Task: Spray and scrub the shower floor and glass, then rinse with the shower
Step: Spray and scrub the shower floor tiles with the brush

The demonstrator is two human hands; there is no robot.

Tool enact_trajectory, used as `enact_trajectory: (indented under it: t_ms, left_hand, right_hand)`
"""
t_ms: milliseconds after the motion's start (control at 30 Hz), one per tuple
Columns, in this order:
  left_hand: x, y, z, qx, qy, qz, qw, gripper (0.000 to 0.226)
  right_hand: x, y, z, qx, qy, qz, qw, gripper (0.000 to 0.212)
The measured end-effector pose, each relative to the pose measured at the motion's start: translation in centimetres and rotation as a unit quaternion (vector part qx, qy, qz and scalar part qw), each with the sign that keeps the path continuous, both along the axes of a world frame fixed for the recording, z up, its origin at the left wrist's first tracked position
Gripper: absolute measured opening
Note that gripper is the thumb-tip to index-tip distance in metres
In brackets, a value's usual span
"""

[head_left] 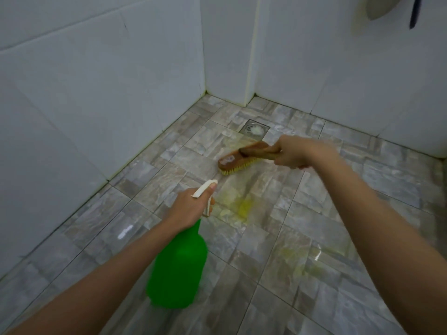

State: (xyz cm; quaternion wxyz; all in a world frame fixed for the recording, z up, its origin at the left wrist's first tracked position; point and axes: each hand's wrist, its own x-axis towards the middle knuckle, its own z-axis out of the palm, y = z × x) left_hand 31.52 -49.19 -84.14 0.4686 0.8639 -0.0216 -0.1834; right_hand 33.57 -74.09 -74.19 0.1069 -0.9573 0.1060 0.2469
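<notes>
My left hand (191, 209) grips the white trigger head of a green spray bottle (177, 269), held above the grey tiled shower floor (266, 238) with its nozzle pointing away from me. My right hand (294, 152) grips the handle of a brown wooden scrub brush (238, 159). Its yellow bristles press on the floor just in front of the drain. Yellowish wet patches (242, 204) of cleaner lie on the tiles between the bottle and the brush, and more to the lower right.
A square floor drain (255, 129) with white foam in it sits near the far corner. White tiled walls (96, 93) close in the left and back sides. A pale object (377, 8) hangs on the wall at the top right.
</notes>
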Motion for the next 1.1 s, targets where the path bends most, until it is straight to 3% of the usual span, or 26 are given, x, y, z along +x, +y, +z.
enact_trajectory:
  t_ms: [133, 333, 500, 667, 867, 1000, 1100]
  left_hand:
    - [0.9, 0.4, 0.1, -0.041, 0.022, 0.063, 0.997, 0.055]
    - [1.6, 1.2, 0.5, -0.041, -0.013, 0.053, 0.998, 0.057]
    - [2.9, 2.5, 1.1, -0.049, -0.035, 0.086, 0.994, 0.058]
    - [4.4, 4.0, 1.2, -0.025, -0.038, 0.110, 0.993, 0.057]
    - [6.5, 6.0, 1.5, 0.012, -0.034, 0.095, 0.995, 0.056]
    - [7.3, 7.6, 0.9, -0.003, -0.025, 0.139, 0.990, 0.061]
    - [7.7, 9.7, 0.5, -0.021, -0.003, 0.125, 0.992, 0.058]
  right_hand:
    - [-0.1, 1.8, 1.0, -0.043, 0.021, 0.016, 0.999, 0.025]
    - [2.4, 2.8, -0.9, 0.054, -0.036, -0.002, 0.998, 0.052]
    - [3.0, 4.9, -0.8, 0.000, 0.009, 0.026, 1.000, 0.039]
    - [5.7, 6.4, -2.2, 0.006, -0.040, 0.025, 0.999, 0.043]
    - [8.2, 8.2, -1.5, -0.035, -0.040, 0.038, 0.998, 0.015]
    - [11.5, 9.8, -3.4, 0.026, -0.082, 0.027, 0.996, 0.033]
    - [11.9, 11.5, -2.7, 0.009, -0.054, 0.044, 0.998, 0.009]
